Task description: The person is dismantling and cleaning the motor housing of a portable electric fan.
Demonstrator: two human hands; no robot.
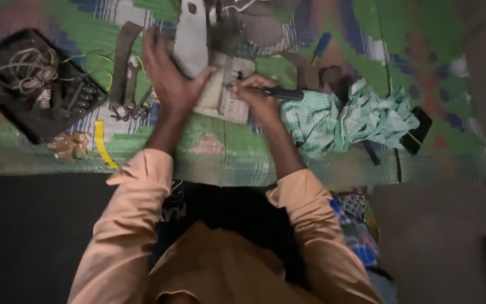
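Clamped around a dark-handled screwdriver [277, 93], the right hand [257, 98] points the tool's tip leftward into a pale, flat, boxy electrical unit [223, 90] lying on the green patterned woven mat [220, 152]. Pressed flat on the unit's left edge, the left hand [167, 76] holds it down with fingers spread, gripping nothing closed but bracing the unit and a pale curved blade-like piece [191, 34] that rises from its top. That unit looks stiff and light, likely brittle plastic at its corners, so holding by the flat edges seems safest. Just left of the unit lie a brown strap [122, 56] and a metal spanner [131, 79]; further left sits a dark open tray of coiled wires [29, 79] and a yellow strip [102, 143]. Right of the unit lies a crumpled green checked cloth [344, 115], with a blue-handled screwdriver [320, 46] above it.
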